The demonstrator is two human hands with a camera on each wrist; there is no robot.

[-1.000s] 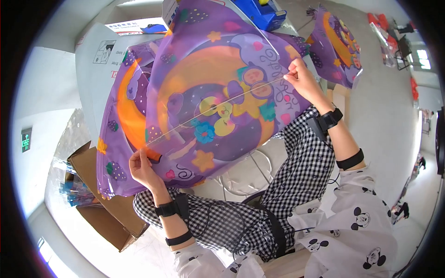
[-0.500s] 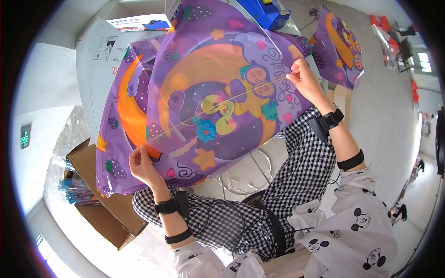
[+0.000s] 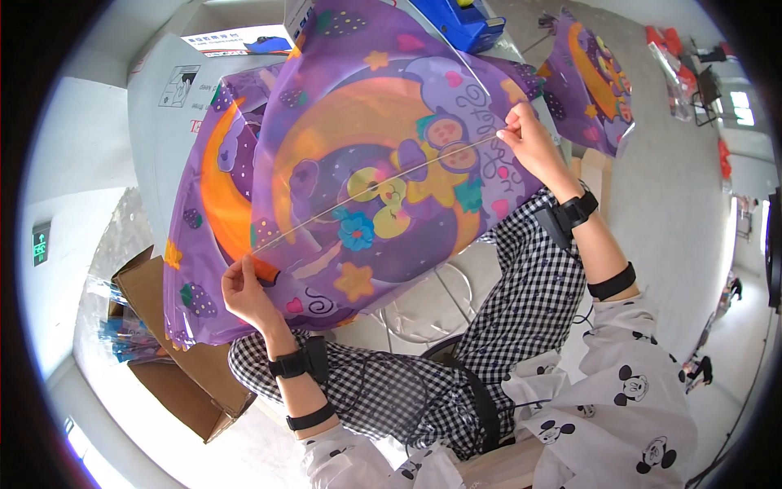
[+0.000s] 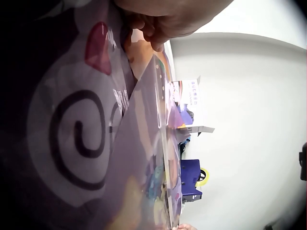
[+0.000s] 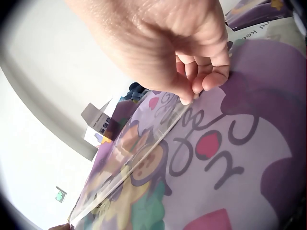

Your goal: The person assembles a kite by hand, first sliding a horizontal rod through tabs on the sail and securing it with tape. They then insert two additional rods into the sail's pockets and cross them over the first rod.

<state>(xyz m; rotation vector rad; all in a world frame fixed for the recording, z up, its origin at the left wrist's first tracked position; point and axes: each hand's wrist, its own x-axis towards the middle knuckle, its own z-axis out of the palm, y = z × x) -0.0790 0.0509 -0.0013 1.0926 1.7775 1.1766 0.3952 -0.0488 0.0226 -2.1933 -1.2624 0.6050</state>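
Note:
A large purple plastic sheet or bag, printed with an orange moon, stars and hearts, spreads out in front of me. Across its print runs a narrow, clear strip, taut and slanting between my two hands. At the lower left, the thumb and fingers of my left hand pinch one end, close over the sheet. My right hand pinches the other end at the upper right, beside the printed lettering. In the right wrist view the strip looks flat and shiny along the sheet.
A blue tape dispenser stands at the back beside an open white carton. Beneath the sheet is a grey printed box surface. Another purple printed package lies at the right, and a brown cardboard box sits at the lower left.
Both hands keep their pinch on the strip, almost in the same places. Only the head view shifts slightly.

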